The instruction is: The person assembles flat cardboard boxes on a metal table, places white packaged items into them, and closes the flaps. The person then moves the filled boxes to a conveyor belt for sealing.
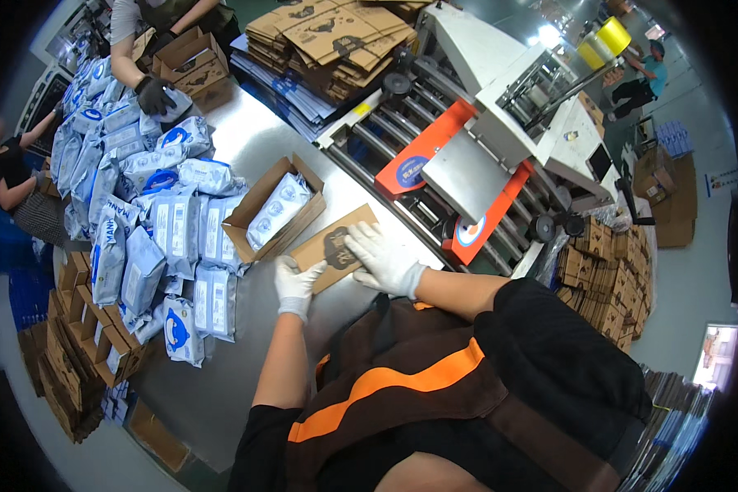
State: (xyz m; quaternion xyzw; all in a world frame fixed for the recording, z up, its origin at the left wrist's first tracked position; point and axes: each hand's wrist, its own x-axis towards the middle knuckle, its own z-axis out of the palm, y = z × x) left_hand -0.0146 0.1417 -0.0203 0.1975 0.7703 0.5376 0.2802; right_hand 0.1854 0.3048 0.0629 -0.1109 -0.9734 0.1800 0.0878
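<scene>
Both my hands wear white gloves. Under them, on the metal table, lies a brown cardboard box (316,258) with a dark print, looking closed or flat; I cannot tell which. My left hand (296,287) grips its near left corner, thumb along the edge. Stretched over its right part, my right hand (380,261) lies with fingers extended on the top face. Just beyond, an open cardboard box (239,223) holds a pale blue and white soft pack (280,211). To the left, a heap of similar packs (175,225) covers the table.
A roller machine (467,176) with orange side guides stands at the right. Flat cartons (328,33) are stacked at the back. Across the table, a person's dark-gloved hand (154,95) touches a pack beside an open carton (192,66). More cartons (98,328) stand at the left edge.
</scene>
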